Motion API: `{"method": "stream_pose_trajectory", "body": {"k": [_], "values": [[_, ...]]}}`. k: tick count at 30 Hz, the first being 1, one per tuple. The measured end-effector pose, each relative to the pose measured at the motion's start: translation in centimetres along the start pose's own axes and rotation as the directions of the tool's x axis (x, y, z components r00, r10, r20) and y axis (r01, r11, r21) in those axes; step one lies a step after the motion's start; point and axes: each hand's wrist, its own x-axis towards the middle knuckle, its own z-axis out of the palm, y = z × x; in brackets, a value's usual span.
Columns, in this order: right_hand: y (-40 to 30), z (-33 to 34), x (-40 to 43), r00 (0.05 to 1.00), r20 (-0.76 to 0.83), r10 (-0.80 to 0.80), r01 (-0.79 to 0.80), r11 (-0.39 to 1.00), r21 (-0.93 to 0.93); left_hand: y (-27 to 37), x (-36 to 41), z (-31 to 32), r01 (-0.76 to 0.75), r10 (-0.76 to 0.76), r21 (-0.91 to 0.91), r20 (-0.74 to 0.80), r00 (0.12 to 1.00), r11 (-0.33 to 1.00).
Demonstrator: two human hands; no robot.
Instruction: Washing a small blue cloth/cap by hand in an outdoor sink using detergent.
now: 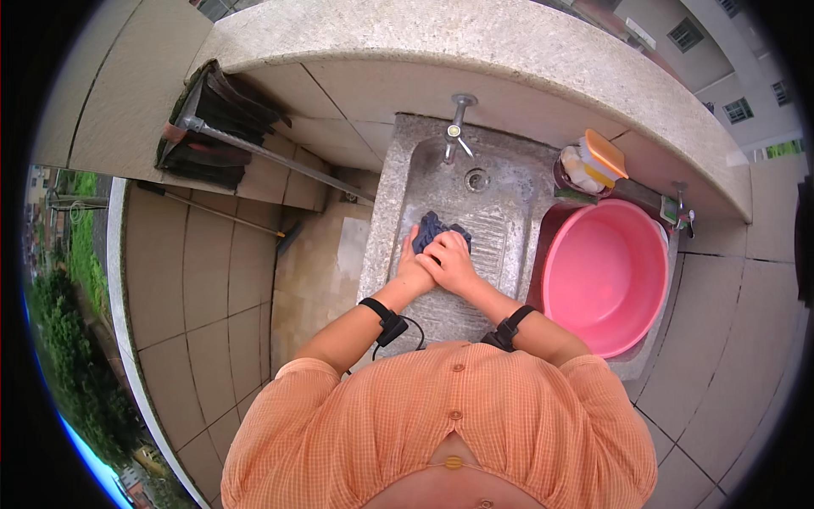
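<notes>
A bunched dark blue cloth (430, 229) lies in the left part of the stone wash sink (388, 191), beside its ribbed washboard surface (493, 245). My left hand (413, 267) is at the cloth's left and near edge, its fingers pointing up the sink. Over the cloth's right part, my right hand (450, 257) is curled and gripping it, with its fingers meeting my left hand. Part of the cloth is hidden under the hands. Beyond them, a metal tap (454, 130) stands over the drain (475, 180).
A pink plastic basin (598, 273) sits in the sink's right compartment. Behind it, a container (569, 184) holds an orange-backed scrub brush (604, 156). A second tap (682, 203) is at the right. On the left, a metal pole (280, 159) bears dark cloth strips; a squeegee (289, 238) stands below.
</notes>
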Motion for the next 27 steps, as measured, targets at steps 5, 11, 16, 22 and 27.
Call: {"method": "stream_pose_trajectory", "body": {"k": [5, 11, 16, 22, 27], "values": [[8.9, -3.1, 6.7, 0.973, -0.118, 0.196, -0.228, 0.868, -0.440, 0.0, 1.7, 1.3, -0.015, -0.028, -0.150, -0.281, 0.959, 0.989], [9.4, -3.3, 2.7, 0.979, 0.103, 0.178, -0.161, 0.975, -0.153, -0.4, 1.7, 2.0, 0.024, -0.071, -0.165, -0.286, 0.956, 0.986], [6.6, -2.0, 1.4, 0.988, 0.144, 0.062, -0.038, 0.985, -0.166, -0.6, 1.5, 1.9, 0.026, -0.026, -0.003, -0.265, 0.964, 1.000], [10.3, -4.2, 6.7, 0.984, -0.126, 0.129, -0.176, 0.842, -0.509, -0.6, 2.4, 2.2, -0.050, -0.022, -0.196, -0.347, 0.937, 0.979], [6.4, -1.4, 3.0, 0.972, 0.113, 0.206, -0.201, 0.978, -0.060, -0.9, 1.9, 2.7, -0.022, -0.075, -0.237, -0.392, 0.917, 0.971]]}}
